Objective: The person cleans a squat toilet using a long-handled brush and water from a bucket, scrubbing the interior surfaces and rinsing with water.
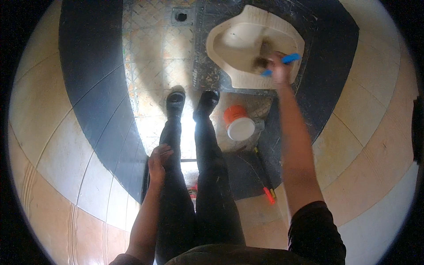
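A cream squat toilet pan (229,42) is set into a dark raised platform ahead and to the right. My right hand (279,73), somewhat blurred, reaches over its right part, closed round a scrub brush with a blue handle (290,58). Blue shows on both sides of the fist. Brownish bristles or dirt appear blurred beside it, against the inner surface of the pan; which of these it is I cannot tell. My left hand (158,161) rests by my left knee, holding nothing, with its fingers loosely stretched toward the trouser leg.
An orange container (235,113) and a white round tub or lid (241,129) stand right of my feet. A red-handled tool (269,194) leans near the right wall. A floor drain (181,17) lies ahead. Tiled walls curve up on both sides.
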Action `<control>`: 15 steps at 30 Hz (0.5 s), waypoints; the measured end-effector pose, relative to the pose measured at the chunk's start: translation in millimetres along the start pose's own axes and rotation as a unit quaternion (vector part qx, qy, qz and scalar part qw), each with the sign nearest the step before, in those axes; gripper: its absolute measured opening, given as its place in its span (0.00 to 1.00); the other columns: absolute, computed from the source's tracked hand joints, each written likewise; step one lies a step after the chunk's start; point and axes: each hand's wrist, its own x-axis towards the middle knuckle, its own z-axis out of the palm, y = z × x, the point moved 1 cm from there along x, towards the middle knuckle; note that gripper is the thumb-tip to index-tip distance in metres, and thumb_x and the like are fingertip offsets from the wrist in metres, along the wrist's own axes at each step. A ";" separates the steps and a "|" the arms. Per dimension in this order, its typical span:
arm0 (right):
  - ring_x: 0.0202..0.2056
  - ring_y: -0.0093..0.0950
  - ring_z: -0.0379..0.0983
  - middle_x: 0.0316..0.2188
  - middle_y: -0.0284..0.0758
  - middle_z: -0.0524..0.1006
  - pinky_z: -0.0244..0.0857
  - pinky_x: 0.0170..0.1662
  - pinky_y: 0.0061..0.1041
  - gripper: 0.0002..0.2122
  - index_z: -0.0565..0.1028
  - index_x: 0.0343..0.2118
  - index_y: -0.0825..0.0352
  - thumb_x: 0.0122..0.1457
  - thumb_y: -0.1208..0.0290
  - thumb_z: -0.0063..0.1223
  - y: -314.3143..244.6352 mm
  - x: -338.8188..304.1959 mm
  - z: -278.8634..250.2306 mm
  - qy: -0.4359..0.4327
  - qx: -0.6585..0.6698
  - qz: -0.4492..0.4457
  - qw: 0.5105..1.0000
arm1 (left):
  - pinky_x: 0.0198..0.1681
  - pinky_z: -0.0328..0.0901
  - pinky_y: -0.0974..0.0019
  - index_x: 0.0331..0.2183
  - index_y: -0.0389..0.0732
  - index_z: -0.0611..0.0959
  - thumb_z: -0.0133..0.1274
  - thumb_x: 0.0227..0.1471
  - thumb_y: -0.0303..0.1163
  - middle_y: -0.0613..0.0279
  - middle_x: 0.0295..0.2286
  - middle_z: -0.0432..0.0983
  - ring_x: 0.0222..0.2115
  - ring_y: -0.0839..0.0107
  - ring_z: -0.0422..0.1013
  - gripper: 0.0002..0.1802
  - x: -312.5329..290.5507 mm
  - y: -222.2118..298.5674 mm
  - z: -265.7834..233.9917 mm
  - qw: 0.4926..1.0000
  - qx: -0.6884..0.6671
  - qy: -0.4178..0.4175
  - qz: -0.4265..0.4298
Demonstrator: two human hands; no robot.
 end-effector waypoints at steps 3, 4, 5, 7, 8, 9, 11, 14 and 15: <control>0.24 0.26 0.69 0.25 0.30 0.75 0.66 0.31 0.29 0.05 0.77 0.27 0.66 0.52 0.71 0.56 20.7 -18.3 75.1 0.080 -0.062 -0.194 0.976 | 0.52 0.65 0.59 0.51 0.31 0.73 0.32 0.65 0.55 0.47 0.45 0.75 0.45 0.59 0.74 0.35 16.1 1.4 12.2 1.000 0.025 0.001 0.014; 0.24 0.26 0.68 0.25 0.31 0.74 0.66 0.30 0.31 0.05 0.76 0.25 0.67 0.50 0.71 0.58 24.3 -25.6 96.7 0.064 0.076 -0.128 0.987 | 0.52 0.65 0.58 0.51 0.30 0.72 0.31 0.65 0.55 0.46 0.45 0.75 0.45 0.58 0.74 0.35 23.2 6.0 25.4 0.999 0.013 -0.006 0.041; 0.24 0.26 0.68 0.24 0.31 0.72 0.65 0.30 0.31 0.06 0.74 0.24 0.67 0.49 0.72 0.57 28.2 -30.3 93.8 0.064 0.010 -0.185 0.981 | 0.53 0.65 0.57 0.51 0.30 0.72 0.31 0.65 0.55 0.45 0.44 0.75 0.45 0.58 0.74 0.36 25.3 10.0 38.3 0.998 0.002 -0.013 0.064; 0.24 0.27 0.67 0.23 0.31 0.69 0.65 0.31 0.32 0.06 0.71 0.24 0.67 0.49 0.72 0.56 45.7 -17.0 55.2 0.089 -0.076 -0.217 0.969 | 0.54 0.64 0.56 0.51 0.29 0.72 0.31 0.65 0.56 0.44 0.44 0.75 0.45 0.57 0.74 0.36 31.0 40.7 74.6 0.994 0.010 -0.056 0.095; 0.23 0.27 0.67 0.23 0.30 0.69 0.65 0.31 0.32 0.06 0.71 0.24 0.67 0.50 0.71 0.55 51.3 5.4 -1.9 0.115 -0.094 -0.189 0.971 | 0.54 0.64 0.56 0.51 0.29 0.71 0.31 0.65 0.56 0.43 0.44 0.74 0.45 0.57 0.74 0.36 30.7 57.3 94.4 0.990 0.014 -0.082 0.109; 0.23 0.27 0.66 0.22 0.30 0.69 0.64 0.29 0.31 0.06 0.70 0.24 0.66 0.50 0.71 0.54 50.5 9.1 -18.6 0.148 -0.068 -0.175 0.971 | 0.54 0.64 0.57 0.50 0.30 0.72 0.31 0.65 0.55 0.44 0.45 0.74 0.45 0.57 0.74 0.36 29.5 65.4 107.6 0.988 0.010 -0.096 0.119; 0.20 0.25 0.66 0.19 0.30 0.68 0.61 0.25 0.27 0.06 0.69 0.22 0.64 0.51 0.72 0.53 46.4 7.1 -17.0 0.216 0.034 -0.161 0.962 | 0.54 0.65 0.58 0.50 0.31 0.72 0.31 0.65 0.55 0.45 0.45 0.74 0.46 0.57 0.74 0.35 29.5 72.2 128.9 0.985 0.010 -0.118 0.122; 0.17 0.25 0.64 0.15 0.30 0.66 0.59 0.21 0.25 0.08 0.68 0.19 0.63 0.51 0.71 0.51 56.7 -28.7 33.5 0.169 0.076 -0.213 0.959 | 0.53 0.65 0.59 0.51 0.32 0.71 0.32 0.65 0.55 0.47 0.47 0.73 0.47 0.60 0.74 0.34 45.2 71.9 161.0 0.984 -0.010 -0.137 0.114; 0.17 0.25 0.64 0.15 0.30 0.66 0.59 0.22 0.27 0.07 0.68 0.19 0.63 0.51 0.70 0.51 62.4 -35.6 36.0 0.151 0.079 -0.233 0.958 | 0.53 0.64 0.59 0.52 0.32 0.71 0.33 0.65 0.56 0.47 0.47 0.73 0.47 0.61 0.73 0.35 58.4 73.3 178.2 0.984 0.013 -0.153 0.086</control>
